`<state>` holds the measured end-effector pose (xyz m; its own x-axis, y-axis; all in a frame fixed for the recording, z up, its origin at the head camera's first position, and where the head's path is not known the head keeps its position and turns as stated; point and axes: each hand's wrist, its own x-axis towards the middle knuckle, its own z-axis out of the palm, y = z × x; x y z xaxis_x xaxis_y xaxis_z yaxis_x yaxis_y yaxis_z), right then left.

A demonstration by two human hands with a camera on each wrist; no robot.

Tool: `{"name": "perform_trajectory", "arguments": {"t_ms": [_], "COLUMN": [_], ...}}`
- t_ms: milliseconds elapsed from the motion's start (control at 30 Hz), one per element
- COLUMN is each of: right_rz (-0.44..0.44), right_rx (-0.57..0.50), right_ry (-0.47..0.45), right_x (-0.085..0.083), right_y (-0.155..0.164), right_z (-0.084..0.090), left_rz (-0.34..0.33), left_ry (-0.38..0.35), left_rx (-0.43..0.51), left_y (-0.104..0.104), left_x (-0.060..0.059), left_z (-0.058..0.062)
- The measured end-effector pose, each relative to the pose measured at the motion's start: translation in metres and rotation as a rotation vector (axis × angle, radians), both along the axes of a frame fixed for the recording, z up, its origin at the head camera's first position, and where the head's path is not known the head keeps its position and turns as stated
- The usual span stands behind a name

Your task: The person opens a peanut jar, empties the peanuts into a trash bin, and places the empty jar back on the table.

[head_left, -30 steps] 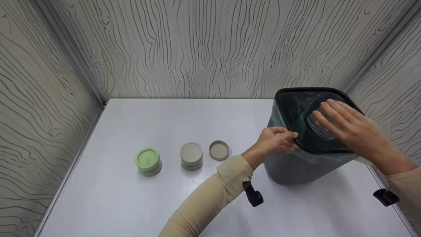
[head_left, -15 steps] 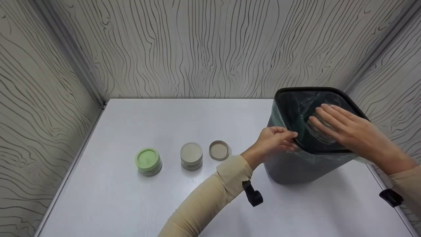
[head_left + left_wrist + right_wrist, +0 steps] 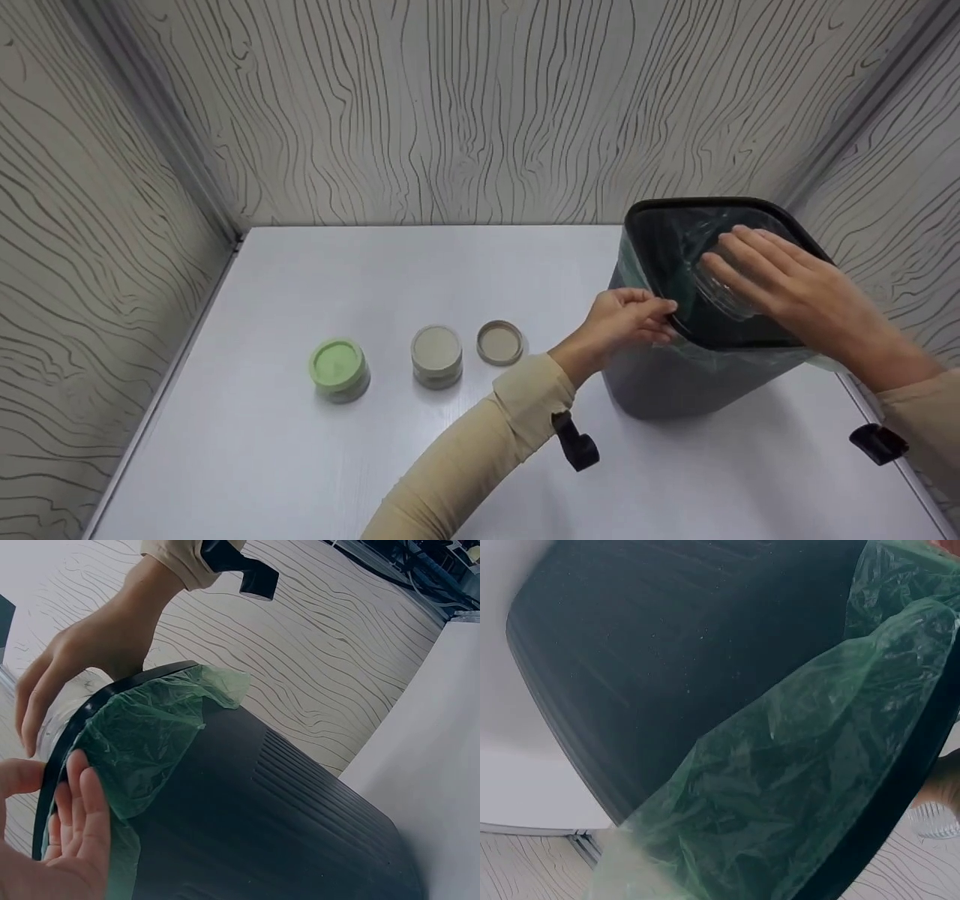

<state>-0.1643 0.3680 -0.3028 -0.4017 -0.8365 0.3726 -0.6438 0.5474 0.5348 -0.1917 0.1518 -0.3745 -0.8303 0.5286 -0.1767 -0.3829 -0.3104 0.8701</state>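
Observation:
My left hand [image 3: 628,319] pinches the rim of a dark grey trash bin [image 3: 667,390], thumb over the edge and fingers on the outer side. A thin green bag [image 3: 150,735] lines the bin and folds down over its outside. My right hand [image 3: 795,296] grips a clear jar [image 3: 718,289] from above, over the mouth of the bin. The jar is tilted, and the fingers and back of the hand cover much of it. In the right wrist view, part of the ribbed jar [image 3: 932,820] shows beyond the black rim [image 3: 900,810].
On the white table [image 3: 375,277] stand a jar with a green lid [image 3: 337,367] and a jar with a grey lid [image 3: 436,355]. A loose beige lid [image 3: 499,343] lies close by, left of the bin. Wood-patterned panels [image 3: 450,112] enclose the table.
My right hand dips and rocks slightly with the jar, then comes back up and a little left. The left hand stays put on the rim.

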Motion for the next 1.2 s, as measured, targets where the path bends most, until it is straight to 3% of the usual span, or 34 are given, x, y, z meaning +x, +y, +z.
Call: {"name": "perform_trajectory", "arguments": {"t_ms": [300,633,933,1200], "right_rz": [-0.004,0.018,-0.024,-0.026], "right_rx": [-0.062,-0.315,-0.328,-0.377], "right_ry": [0.007,0.001,-0.016,-0.050], "right_x": [0.001,0.000,0.005,0.007], "right_y": [0.001,0.002,0.003,0.002], "right_z": [-0.003,-0.010,-0.010,-0.010], "left_rz": [0.022,0.037,0.023,0.003], "left_ry": [0.036,0.031,0.036,0.093], "left_rx": [-0.012,-0.002,0.025,0.005], "left_y": [0.000,-0.001,-0.005,-0.009], "left_x": [0.001,-0.004,-0.005,-0.002], "left_z": [-0.002,-0.003,-0.005,-0.005]}}
